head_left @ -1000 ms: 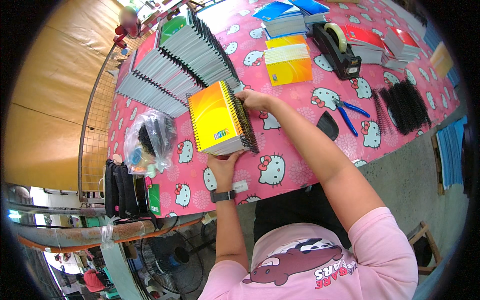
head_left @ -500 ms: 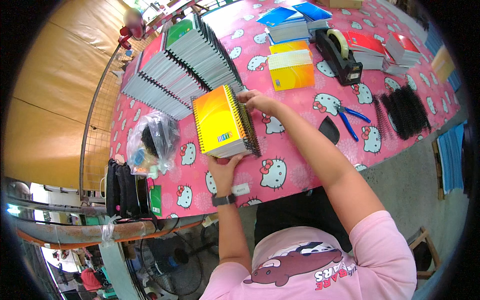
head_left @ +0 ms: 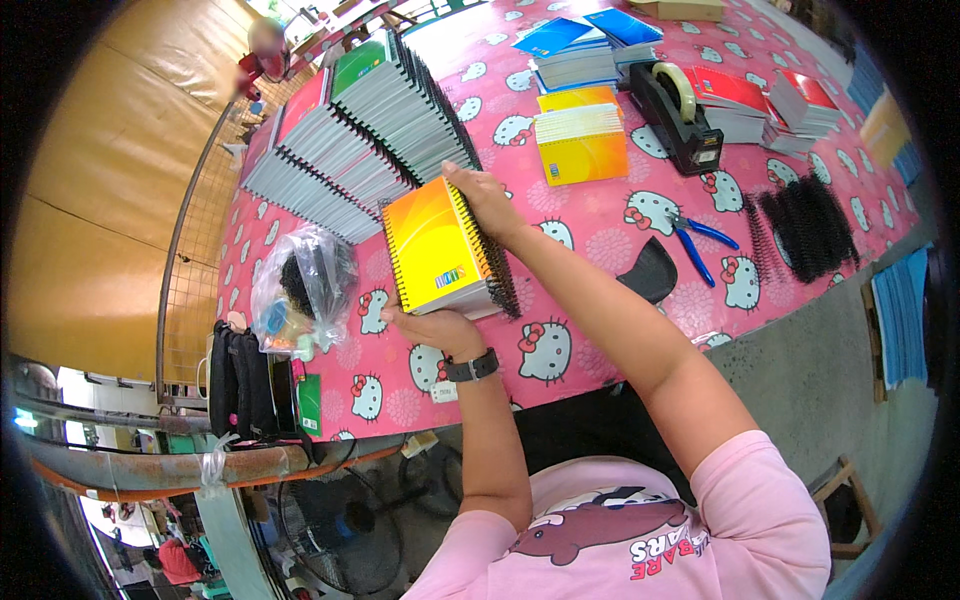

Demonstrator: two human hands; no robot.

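A stack of spiral notebooks (head_left: 432, 245) with a yellow-orange cover stands on the table in front of me, coils along its sides. My left hand (head_left: 436, 330), a dark watch on its wrist, lies flat against the stack's near end, fingers stretched to the left. Around the far right corner curls my right hand (head_left: 487, 203), its fingertips on the top far edge and its palm beside the coiled side. Part of that side is hidden behind the right hand. Just behind stand tall rows of coil-bound notebooks (head_left: 340, 150) with green and red covers.
To the right lie blue-handled pliers (head_left: 697, 250), a black curved piece (head_left: 652, 272) and a pile of black coils (head_left: 808, 228). Farther back are a tape dispenser (head_left: 678, 120) and yellow (head_left: 585, 150), blue (head_left: 575, 62) and red notebooks (head_left: 728, 92). A clear plastic bag (head_left: 305, 290) sits left.
My right hand has moved up and left onto the stack's far corner. My left hand has slid left along the near end and flattened. The black curved piece has shifted slightly left.
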